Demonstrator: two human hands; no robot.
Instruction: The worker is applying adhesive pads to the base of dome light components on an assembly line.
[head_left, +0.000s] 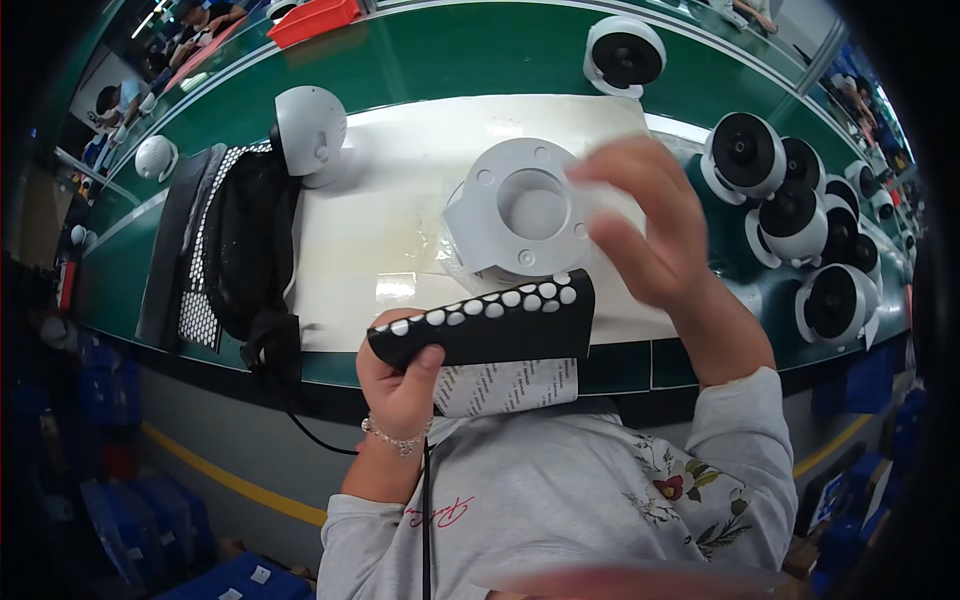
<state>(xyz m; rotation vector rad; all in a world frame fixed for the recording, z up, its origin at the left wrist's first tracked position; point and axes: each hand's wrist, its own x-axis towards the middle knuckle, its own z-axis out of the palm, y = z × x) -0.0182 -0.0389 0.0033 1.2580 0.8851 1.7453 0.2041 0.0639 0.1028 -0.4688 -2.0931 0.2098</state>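
My left hand [400,380] grips the left end of a black sheet [500,335] with rows of white round spots along its upper edge. Printed white backing paper [505,388] hangs below it. Just beyond the sheet, a white round base [480,220] with a wide central opening and small round marks on its rim lies on a crumpled clear plastic bag [452,250]. My right hand [650,225] is at the base's right rim, thumb and forefinger apart and smeared by motion. I see nothing between those fingers.
A white mat [370,240] covers the green bench. A white dome camera [312,130] and a black pouch [250,240] are at left. Several white-and-black cameras [790,208] crowd the right; another camera [625,55] stands at the back near a red tray [312,20].
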